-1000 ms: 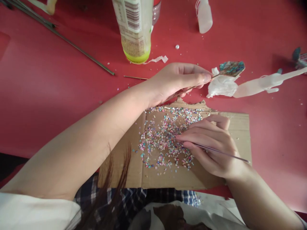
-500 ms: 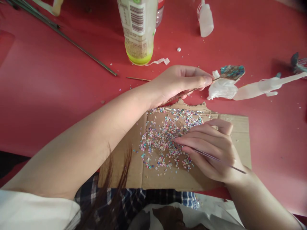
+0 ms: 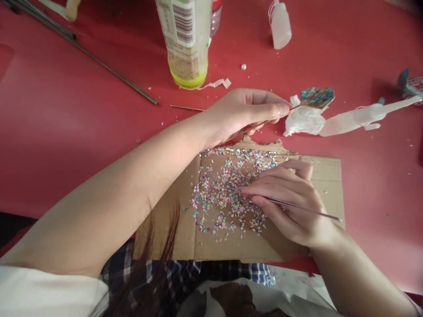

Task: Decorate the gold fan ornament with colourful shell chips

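Observation:
Pinched between the thumb and fingers of my left hand (image 3: pixel 249 110) is a thin wire stem. At its right end sits a leaf-shaped piece (image 3: pixel 317 97) covered in teal and brown chips. My right hand (image 3: pixel 291 202) is closed on a thin purplish stick (image 3: pixel 302 208), its tip down among many small coloured chips (image 3: pixel 228 189). These chips lie scattered over a flat piece of cardboard (image 3: pixel 172 237) with a torn far edge. The tip of the stick is hidden by my fingers and the chips.
A bottle with a yellow-green base (image 3: pixel 188 48) stands beyond my left hand. Long thin rods (image 3: pixel 115 72) lie at the upper left. A small white squeeze bottle (image 3: pixel 280 26), a pearl bead (image 3: pixel 243 67), crumpled white tissue (image 3: pixel 304 121) and a translucent bottle (image 3: pixel 350 119) rest on the red table.
The whole view has shifted slightly. In my right hand, the stick's rear end has tilted a little toward the far side. My left hand keeps its hold on the stem.

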A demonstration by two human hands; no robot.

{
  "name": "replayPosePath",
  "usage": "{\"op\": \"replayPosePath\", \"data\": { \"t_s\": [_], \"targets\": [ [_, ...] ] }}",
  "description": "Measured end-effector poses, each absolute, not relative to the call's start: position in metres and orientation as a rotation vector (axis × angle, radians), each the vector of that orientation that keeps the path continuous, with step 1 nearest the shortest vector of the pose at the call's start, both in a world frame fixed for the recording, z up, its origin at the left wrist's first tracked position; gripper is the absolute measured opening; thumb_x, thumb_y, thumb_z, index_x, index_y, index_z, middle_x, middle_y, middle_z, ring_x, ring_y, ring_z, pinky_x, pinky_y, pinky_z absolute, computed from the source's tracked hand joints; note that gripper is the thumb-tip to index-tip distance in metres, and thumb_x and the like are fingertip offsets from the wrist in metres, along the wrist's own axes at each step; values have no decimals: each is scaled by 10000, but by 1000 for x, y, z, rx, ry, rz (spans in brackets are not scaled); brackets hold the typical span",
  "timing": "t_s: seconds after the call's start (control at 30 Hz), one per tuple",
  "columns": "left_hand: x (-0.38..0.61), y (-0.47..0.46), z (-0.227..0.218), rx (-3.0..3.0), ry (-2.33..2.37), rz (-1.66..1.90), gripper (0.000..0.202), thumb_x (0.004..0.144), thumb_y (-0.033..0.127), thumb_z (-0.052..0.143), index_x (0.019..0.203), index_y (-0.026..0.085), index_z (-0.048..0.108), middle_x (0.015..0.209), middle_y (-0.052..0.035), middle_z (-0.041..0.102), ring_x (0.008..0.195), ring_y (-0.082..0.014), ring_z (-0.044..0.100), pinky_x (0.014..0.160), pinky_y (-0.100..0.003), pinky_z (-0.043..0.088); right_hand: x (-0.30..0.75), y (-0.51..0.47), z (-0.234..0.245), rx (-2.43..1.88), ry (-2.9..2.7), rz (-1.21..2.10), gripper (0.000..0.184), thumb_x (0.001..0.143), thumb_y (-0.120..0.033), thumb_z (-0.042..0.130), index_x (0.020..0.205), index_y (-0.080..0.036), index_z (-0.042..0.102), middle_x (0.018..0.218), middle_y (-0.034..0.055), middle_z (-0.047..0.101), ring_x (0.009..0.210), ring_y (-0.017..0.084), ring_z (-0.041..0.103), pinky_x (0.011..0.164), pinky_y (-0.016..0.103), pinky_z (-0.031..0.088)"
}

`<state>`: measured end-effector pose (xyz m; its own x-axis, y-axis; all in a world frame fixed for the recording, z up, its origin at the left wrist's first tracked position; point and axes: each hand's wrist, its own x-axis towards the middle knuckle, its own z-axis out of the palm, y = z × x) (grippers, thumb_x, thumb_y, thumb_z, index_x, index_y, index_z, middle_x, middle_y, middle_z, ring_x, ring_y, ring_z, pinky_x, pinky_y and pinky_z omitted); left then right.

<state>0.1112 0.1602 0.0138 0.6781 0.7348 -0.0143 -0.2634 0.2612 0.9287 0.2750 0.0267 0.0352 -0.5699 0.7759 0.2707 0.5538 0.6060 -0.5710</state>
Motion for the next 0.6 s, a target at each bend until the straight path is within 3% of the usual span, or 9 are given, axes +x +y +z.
{"op": "replayPosePath", "data": {
  "t_s": [0.33, 0.6],
  "targets": [
    [113, 159, 8, 1259, 610, 715, 107, 883, 235, 653, 916, 167, 729, 741, 21, 590, 582, -41, 470, 555, -223, 344, 277, 30, 44, -995, -2317, 509, 142, 977, -175, 550, 1009, -193, 688, 859, 2, 771, 813, 172, 687, 856, 416, 362],
    [122, 139, 10, 1642, 672, 839, 92, 834, 242, 660, 859, 163, 698, 810, -1, 706, 636, -66, 531, 610, -236, 428, 273, 35, 58, -979, -2203, 261, 168, 970, -185, 529, 1001, -228, 689, 867, -3, 787, 860, 203, 709, 825, 414, 409]
  ]
}}
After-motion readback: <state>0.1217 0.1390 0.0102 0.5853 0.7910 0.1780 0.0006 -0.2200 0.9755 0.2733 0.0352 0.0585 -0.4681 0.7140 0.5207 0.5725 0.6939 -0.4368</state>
